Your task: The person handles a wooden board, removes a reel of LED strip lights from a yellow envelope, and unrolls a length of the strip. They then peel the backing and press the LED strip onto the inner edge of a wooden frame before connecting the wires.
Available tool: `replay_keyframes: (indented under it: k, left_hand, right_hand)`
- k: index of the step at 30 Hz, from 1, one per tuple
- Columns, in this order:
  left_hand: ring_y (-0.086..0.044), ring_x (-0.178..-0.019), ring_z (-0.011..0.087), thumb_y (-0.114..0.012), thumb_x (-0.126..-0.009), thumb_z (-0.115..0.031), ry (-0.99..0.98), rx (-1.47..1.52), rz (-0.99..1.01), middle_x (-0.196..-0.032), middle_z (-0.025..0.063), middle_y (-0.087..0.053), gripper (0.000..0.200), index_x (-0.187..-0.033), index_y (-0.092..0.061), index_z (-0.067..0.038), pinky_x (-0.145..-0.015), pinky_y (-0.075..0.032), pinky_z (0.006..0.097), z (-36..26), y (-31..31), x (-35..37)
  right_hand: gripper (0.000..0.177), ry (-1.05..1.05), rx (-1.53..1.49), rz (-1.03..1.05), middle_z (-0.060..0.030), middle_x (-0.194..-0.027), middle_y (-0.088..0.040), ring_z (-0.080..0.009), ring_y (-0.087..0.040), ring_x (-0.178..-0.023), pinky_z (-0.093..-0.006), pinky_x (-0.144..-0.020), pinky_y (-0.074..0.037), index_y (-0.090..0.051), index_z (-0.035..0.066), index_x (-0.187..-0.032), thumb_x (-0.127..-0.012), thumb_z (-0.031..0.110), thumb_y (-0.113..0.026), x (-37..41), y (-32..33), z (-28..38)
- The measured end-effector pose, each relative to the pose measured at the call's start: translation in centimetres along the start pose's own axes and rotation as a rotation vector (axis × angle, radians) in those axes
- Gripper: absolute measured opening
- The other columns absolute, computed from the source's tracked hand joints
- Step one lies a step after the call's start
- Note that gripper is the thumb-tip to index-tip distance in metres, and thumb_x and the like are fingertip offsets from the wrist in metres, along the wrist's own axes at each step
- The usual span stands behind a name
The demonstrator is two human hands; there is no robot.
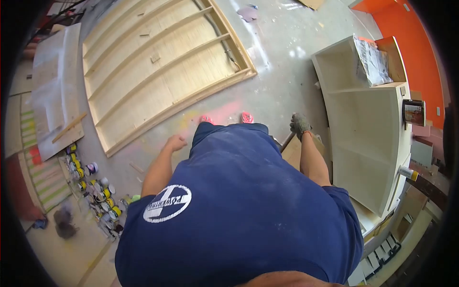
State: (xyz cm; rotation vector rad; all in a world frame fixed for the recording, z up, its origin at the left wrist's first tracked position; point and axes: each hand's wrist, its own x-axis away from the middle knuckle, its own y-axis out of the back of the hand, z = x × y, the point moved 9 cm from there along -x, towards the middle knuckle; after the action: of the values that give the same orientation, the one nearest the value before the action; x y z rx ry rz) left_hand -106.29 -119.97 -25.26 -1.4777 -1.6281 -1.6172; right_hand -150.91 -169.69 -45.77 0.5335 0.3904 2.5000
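Note:
My left hand (176, 142) is bare and hangs over the floor beside my hip, its fingers curled in with nothing visible in them. On my right hand (300, 125) is a grey work glove; its fingers are bent inward, and whatever they may hold is hidden. That hand is nearest to a white open cabinet (366, 112) on the right. A brown board (290, 152) lies below the gloved hand, partly behind my arm. Ahead of my feet lies a large wooden frame with parallel slats (162, 79).
Paint cans (91, 168) stand in a cluster at the left, near a long pale panel (56, 91) with a wooden strip (69, 128) on it. A plastic-wrapped package (372, 62) rests on the cabinet. Behind it is an orange panel (406, 38).

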Motion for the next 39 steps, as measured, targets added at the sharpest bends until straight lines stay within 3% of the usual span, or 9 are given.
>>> replay_keyframes:
  k: [4,6,11,13,18,20,30,34,39]
  left_hand:
    - [-0.068,-0.095,0.0297,-0.072,-0.074,-0.039,0.044,0.154,-0.112,-0.097,0.0224,-0.069,0.040,-0.096,-0.073,-0.006,-0.083,-0.051,0.0379,3.2,-9.0,-1.2]
    - [-0.066,-0.100,0.0338,-0.073,-0.073,-0.035,-0.126,0.065,0.145,-0.105,0.0242,-0.067,0.047,-0.109,-0.069,-0.005,-0.086,-0.051,0.0399,4.8,-18.2,-7.5]
    - [-0.064,-0.104,0.0361,-0.073,-0.073,-0.033,-0.058,0.101,0.088,-0.109,0.0242,-0.066,0.049,-0.113,-0.067,-0.005,-0.088,-0.050,0.0406,1.8,-17.6,-3.5]
    - [-0.065,-0.103,0.0354,-0.073,-0.073,-0.034,-0.124,0.033,-0.025,-0.107,0.0233,-0.067,0.047,-0.111,-0.068,-0.005,-0.088,-0.050,0.0400,-0.3,-14.9,-1.7]
    - [-0.065,-0.103,0.0312,-0.071,-0.074,-0.033,0.173,0.270,-0.240,-0.108,0.0197,-0.068,0.043,-0.109,-0.069,-0.007,-0.092,-0.049,0.0374,-0.5,-10.4,0.8]
    - [-0.065,-0.104,0.0311,-0.071,-0.075,-0.032,0.176,0.344,-0.241,-0.108,0.0194,-0.068,0.043,-0.109,-0.069,-0.007,-0.092,-0.048,0.0375,-0.9,-10.4,0.4]
    - [-0.063,-0.105,0.0342,-0.068,-0.080,-0.033,0.035,0.123,-0.194,-0.107,0.0203,-0.067,0.045,-0.115,-0.065,-0.005,-0.093,-0.048,0.0412,-8.0,-4.9,4.7]
    - [-0.056,-0.111,0.0360,-0.066,-0.082,-0.033,-0.431,0.143,-0.399,-0.121,0.0203,-0.059,0.051,-0.125,-0.057,-0.006,-0.097,-0.045,0.0415,-26.5,9.2,17.8]
    - [-0.062,-0.099,0.0303,-0.067,-0.086,-0.033,-1.572,0.395,-0.305,-0.105,0.0156,-0.065,0.047,-0.119,-0.059,-0.001,-0.087,-0.048,0.0389,-44.8,13.5,36.9]
  right_hand:
    - [0.020,-0.854,-0.355,-0.168,-0.0001,-0.072,-0.050,-0.0126,-0.046,-0.051,-0.0307,-0.046,-0.038,-0.052,0.015,-0.087,-0.092,0.034,-0.054,2.8,1.1,14.7]
    - [0.022,-0.629,-0.038,0.006,-0.0012,-0.075,-0.053,-0.0146,-0.049,-0.054,-0.0343,-0.049,-0.041,-0.054,0.015,-0.092,-0.091,0.037,-0.054,0.2,-1.2,0.0]
    - [0.019,-0.576,0.041,0.285,-0.0076,-0.088,-0.062,-0.0251,-0.059,-0.068,-0.0399,-0.060,-0.049,-0.058,0.011,-0.098,-0.089,0.028,-0.055,2.5,-6.2,9.1]
    - [0.027,0.035,0.971,0.570,-0.0157,-0.113,-0.064,-0.0346,-0.059,-0.109,-0.0422,-0.097,-0.047,-0.064,0.009,-0.108,-0.082,0.011,-0.058,1.1,-8.5,15.4]
    - [0.030,0.069,0.993,0.611,-0.0162,-0.112,-0.064,-0.0332,-0.062,-0.102,-0.0434,-0.088,-0.051,-0.063,0.009,-0.113,-0.089,0.022,-0.050,-0.3,-7.9,19.1]
    - [0.035,-0.769,0.104,0.243,-0.0145,-0.105,-0.064,-0.0297,-0.064,-0.088,-0.0439,-0.073,-0.054,-0.062,0.006,-0.111,-0.088,0.029,-0.051,0.9,-4.4,18.7]
    - [0.035,-0.359,0.503,0.341,-0.0129,-0.101,-0.062,-0.0261,-0.062,-0.084,-0.0417,-0.068,-0.052,-0.061,0.006,-0.108,-0.087,0.033,-0.052,-0.9,-2.5,16.0]
    - [0.037,-0.751,0.241,0.230,-0.0176,-0.101,-0.067,-0.0292,-0.066,-0.085,-0.0432,-0.069,-0.053,-0.064,0.008,-0.108,-0.085,0.035,-0.052,2.0,-2.0,14.6]
    - [0.038,-0.433,0.202,0.174,-0.0173,-0.091,-0.067,-0.0292,-0.066,-0.077,-0.0424,-0.069,-0.052,-0.064,0.006,-0.105,-0.085,0.035,-0.051,2.0,-2.9,6.8]
